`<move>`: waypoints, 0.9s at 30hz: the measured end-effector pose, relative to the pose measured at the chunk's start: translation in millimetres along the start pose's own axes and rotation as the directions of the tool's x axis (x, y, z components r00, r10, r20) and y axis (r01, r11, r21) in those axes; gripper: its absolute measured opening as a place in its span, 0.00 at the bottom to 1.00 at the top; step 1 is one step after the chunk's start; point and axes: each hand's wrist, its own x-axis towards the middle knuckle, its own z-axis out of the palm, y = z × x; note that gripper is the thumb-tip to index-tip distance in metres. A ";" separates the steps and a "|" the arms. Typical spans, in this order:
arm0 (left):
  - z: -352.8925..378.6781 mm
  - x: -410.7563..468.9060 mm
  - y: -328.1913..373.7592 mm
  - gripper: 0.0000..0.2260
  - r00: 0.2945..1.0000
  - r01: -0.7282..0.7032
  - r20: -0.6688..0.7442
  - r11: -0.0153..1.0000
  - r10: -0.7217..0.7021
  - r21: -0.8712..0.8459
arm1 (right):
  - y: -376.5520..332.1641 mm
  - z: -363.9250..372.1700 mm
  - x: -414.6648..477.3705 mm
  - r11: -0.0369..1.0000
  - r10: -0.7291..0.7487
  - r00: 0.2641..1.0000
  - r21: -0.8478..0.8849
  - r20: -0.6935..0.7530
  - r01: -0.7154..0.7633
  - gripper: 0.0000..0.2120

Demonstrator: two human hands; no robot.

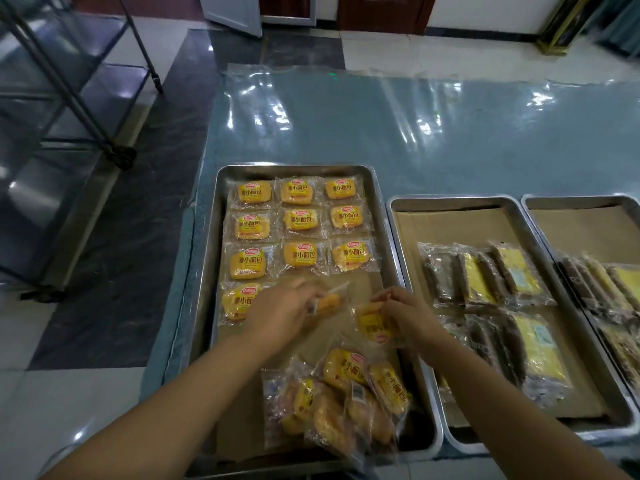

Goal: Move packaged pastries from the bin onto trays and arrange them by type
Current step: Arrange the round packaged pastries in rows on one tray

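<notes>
A steel tray (211, 258) holds three full rows of yellow small-bread packs (300, 221), plus one pack (235, 301) starting a fourth row. My left hand (280, 311) grips another yellow pack (327, 303) just right of that one, above the tray. My right hand (407, 315) pinches a further yellow pack (372, 323) at the tray's right side. A loose heap of the same packs (349, 396) lies at the tray's near end.
Two more steel trays (393, 209) (530, 202) lined with cardboard stand to the right, holding dark-and-yellow long pastry packs (485, 275). The table (381, 133) is covered with shiny plastic sheet. A metal rack (69, 81) stands on the floor at left.
</notes>
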 end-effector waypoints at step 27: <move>46.5 17.8 -0.5 0.30 0.969 0.106 0.194 0.966 -0.154 0.236 | -43.2 -15.1 27.6 0.856 -0.352 0.936 -0.408 -0.009 0.318 0.06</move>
